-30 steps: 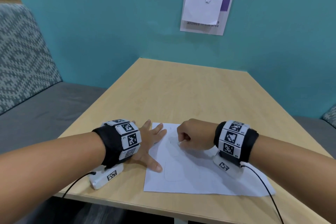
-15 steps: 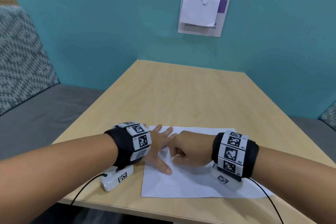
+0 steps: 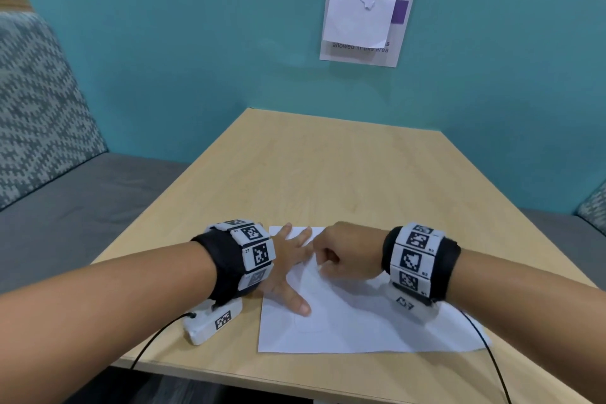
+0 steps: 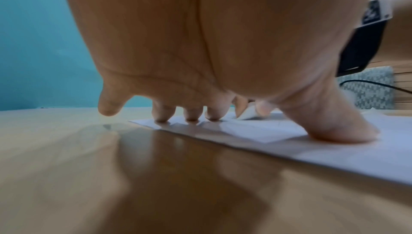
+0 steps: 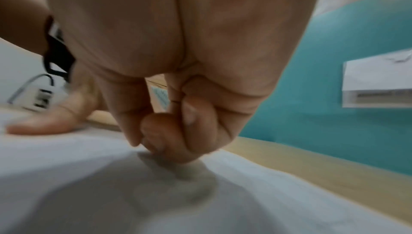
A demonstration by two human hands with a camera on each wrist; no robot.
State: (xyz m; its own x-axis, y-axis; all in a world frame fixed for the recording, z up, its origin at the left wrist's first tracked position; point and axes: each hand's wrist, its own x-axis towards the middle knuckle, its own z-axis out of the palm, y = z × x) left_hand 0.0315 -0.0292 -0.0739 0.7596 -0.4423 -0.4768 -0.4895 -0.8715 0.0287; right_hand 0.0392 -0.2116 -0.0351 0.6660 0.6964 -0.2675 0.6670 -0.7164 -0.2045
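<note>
A white sheet of paper with faint pencil lines lies at the near edge of the light wood table. My left hand presses flat on the sheet's left part, fingers spread, the thumb and several fingertips touching the paper. My right hand is curled just right of the left fingers, its knuckles down on the paper. In the left wrist view it pinches a small white eraser whose tip meets the sheet. In the right wrist view the curled fingers hide the eraser.
A teal wall with a white notice stands behind the table. A grey bench with a patterned cushion runs along the left. Black cables hang from both wrist bands over the table's near edge.
My right hand has moved left across the paper until it sits against my left fingers. The left hand has stayed flat on the sheet.
</note>
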